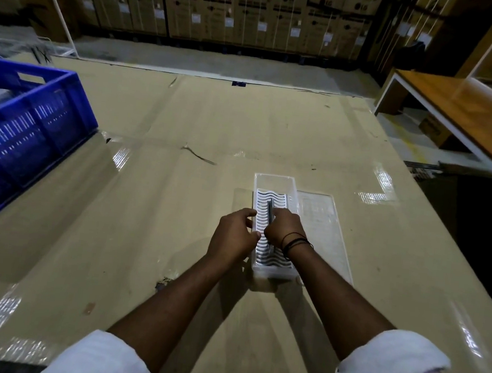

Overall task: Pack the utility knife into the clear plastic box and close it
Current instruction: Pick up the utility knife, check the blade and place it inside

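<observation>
A clear plastic box [275, 180] lies lengthwise on the cardboard-covered table, open, with a white wavy insert inside. Its clear lid [322, 220] lies flat on the table at its right side. A slim dark utility knife [270, 209] lies along the insert, its far end showing past my fingers. My right hand [283, 229] is over the box with fingers closed on the knife's near part. My left hand [234, 235] is curled against the box's left wall, fingertips at its rim.
A blue slotted crate [31, 123] stands at the table's left edge. A wooden bench with a white frame [467, 117] is at the right. Stacked cardboard cartons [226, 7] line the back wall. A small tear [163, 280] marks the table cover near my left forearm.
</observation>
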Demonstrator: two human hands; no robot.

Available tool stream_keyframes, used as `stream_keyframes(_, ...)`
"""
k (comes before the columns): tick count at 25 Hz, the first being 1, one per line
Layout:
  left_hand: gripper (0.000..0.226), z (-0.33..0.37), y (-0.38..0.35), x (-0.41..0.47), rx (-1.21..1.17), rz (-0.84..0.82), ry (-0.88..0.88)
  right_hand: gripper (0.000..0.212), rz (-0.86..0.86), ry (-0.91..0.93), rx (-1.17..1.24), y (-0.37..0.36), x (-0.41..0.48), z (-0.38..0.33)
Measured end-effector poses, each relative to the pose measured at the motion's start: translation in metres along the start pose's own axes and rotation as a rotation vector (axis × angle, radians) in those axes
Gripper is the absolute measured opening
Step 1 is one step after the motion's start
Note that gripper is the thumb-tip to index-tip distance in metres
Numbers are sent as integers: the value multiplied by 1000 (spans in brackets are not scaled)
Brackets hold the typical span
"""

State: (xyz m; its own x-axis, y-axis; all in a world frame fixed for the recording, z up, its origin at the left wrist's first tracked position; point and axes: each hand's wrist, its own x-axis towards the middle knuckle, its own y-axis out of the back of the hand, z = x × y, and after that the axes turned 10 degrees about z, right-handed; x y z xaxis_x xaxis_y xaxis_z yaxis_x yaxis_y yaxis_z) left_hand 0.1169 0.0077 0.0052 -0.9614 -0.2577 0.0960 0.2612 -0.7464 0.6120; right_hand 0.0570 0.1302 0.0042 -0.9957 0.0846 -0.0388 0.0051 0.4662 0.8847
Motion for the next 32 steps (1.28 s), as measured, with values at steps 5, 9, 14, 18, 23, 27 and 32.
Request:
stream_keyframes(5,57,2,2,-2,-11,3,19,32,-39,32,-96,-3,-1,0)
stream_keyframes(9,57,3,2,-3,7,10,7,32,-59,63,-170,-8,-6,2)
stream_keyframes(14,58,6,2,-4,11,-1,10,27,-54,62,-213,-12,-12,8)
stream_keyframes(18,58,7,3,-4,22,0,7,25,-39,78,-212,-12,-15,7)
stream_keyframes(23,59,4,4,-3,28,-12,5,28,83,135,-85,11,-27,10)
stream_keyframes(27,59,1,3,-2,23,-27,7,38,268,66,45,38,-24,32)
stream_keyframes(32,59,0,2,2,40,-48,0,59,200,-273,-48,48,-10,80)
